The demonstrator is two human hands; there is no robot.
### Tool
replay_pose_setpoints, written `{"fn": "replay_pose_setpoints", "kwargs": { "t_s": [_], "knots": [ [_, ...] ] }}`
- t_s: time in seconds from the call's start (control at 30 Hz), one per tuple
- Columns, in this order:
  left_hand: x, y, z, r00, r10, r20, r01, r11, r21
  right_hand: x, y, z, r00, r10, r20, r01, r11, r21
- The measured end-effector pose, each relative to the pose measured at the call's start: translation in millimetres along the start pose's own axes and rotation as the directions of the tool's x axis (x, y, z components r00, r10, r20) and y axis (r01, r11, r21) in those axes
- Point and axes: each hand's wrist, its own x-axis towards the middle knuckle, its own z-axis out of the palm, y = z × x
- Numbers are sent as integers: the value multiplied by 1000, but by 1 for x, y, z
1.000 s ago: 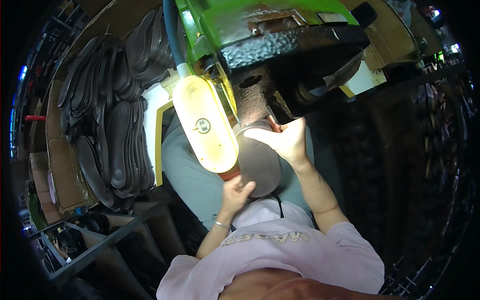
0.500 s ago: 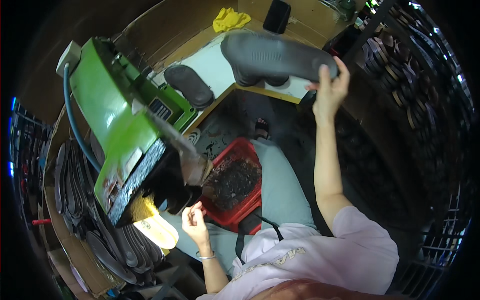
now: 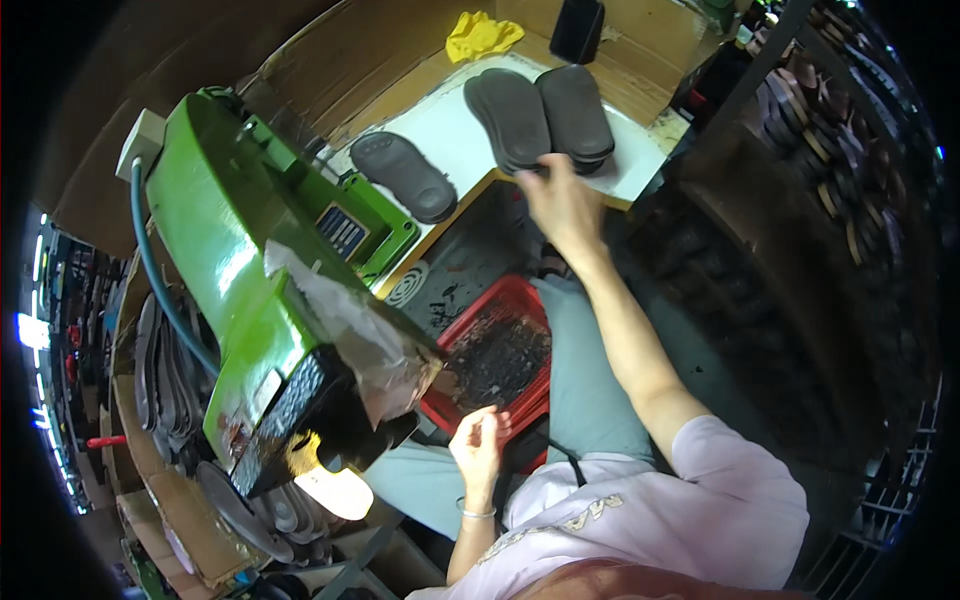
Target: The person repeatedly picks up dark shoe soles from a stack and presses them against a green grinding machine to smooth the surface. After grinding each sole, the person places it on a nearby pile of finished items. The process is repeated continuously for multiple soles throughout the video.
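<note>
My right hand (image 3: pixel 563 205) is at the near end of a stack of dark grey shoe soles (image 3: pixel 507 115), thumb and fingers closed at the top sole's edge; slight blur softens the fingertips. Touching that stack on its right is a second stack of soles (image 3: pixel 576 115). A single dark sole (image 3: pixel 403 175) lies to the left, beside the green machine (image 3: pixel 235 270). My left hand (image 3: pixel 478 447), a bracelet at its wrist, hovers low in front of the machine's head with fingers curled together and nothing visible in them.
A red basket (image 3: pixel 530 290) of dark scraps stands by my legs. Lit by the machine's lamp is a pale sole-shaped piece (image 3: pixel 335 490). More soles (image 3: pixel 165 375) stand in a cardboard box at left. A yellow cloth (image 3: pixel 483 37) lies at the white table's (image 3: pixel 635 150) back.
My right hand has moved left and toward me, bringing the dark sole from the air onto the left stack. The left hand stays curled. The whole view has shifted slightly.
</note>
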Motion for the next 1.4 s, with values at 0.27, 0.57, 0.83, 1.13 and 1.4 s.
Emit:
{"fn": "replay_pose_setpoints", "kwargs": {
  "t_s": [0.27,0.57,0.83,1.13,1.4],
  "knots": [
    [-3,16,-13,988,142,-60,-141,990,28,23,-50,106,860,323,394,-451,843,294],
    [-30,25,-23,969,243,-42,-229,949,216,-114,20,-29,999,-39,3,31,840,542],
    [-21,102,47,667,719,195,-680,480,554,-153,-44,-81,820,-393,416,-2,726,688],
    [12,117,17,887,461,31,-432,804,408,-260,-1,-26,503,-278,818,-542,636,549],
    [18,94,9,908,413,-67,-351,839,416,-310,30,-51,491,-27,871,-837,264,480]
  ]
}}
